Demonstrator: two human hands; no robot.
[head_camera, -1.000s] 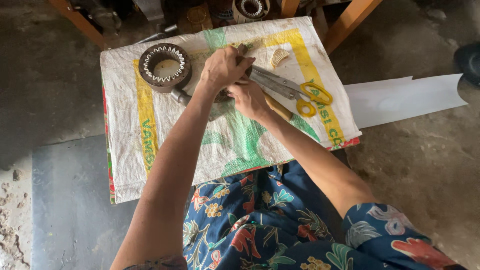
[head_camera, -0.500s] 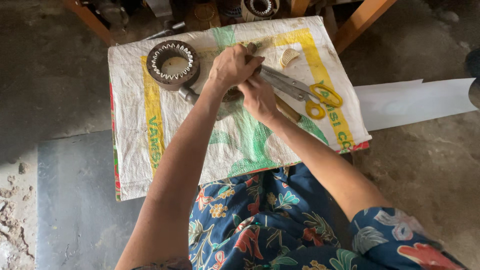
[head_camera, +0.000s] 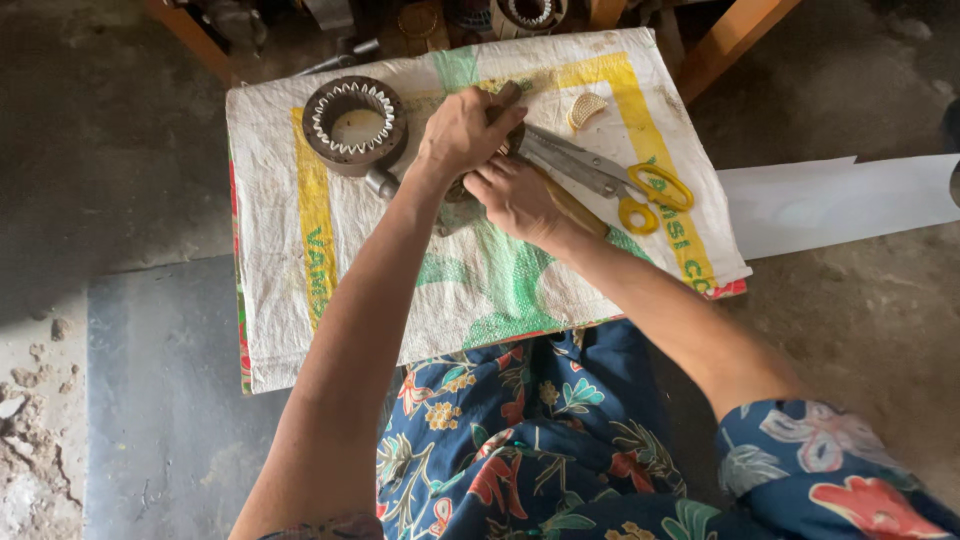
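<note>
Both my hands meet over the middle of a white woven sack (head_camera: 300, 300) with yellow and green print, spread on a low stand. My left hand (head_camera: 462, 132) is curled over a small dark part (head_camera: 507, 95), most of which is hidden by my fingers. Just below it, my right hand (head_camera: 517, 196) has its fingers closed on the same hidden piece. Under my hands lies a tool with a round metal head (head_camera: 381, 184) and a wooden handle (head_camera: 580, 214).
A dark toothed metal ring (head_camera: 355, 125) sits on the sack's upper left. Yellow-handled scissors (head_camera: 610, 178) lie right of my hands, with a small ridged cream piece (head_camera: 586, 108) above them. A white sheet (head_camera: 840, 200) lies on the concrete floor, and wooden legs (head_camera: 735, 40) stand behind.
My hands stay together on the hidden part with only small finger shifts. The view has drifted a little.
</note>
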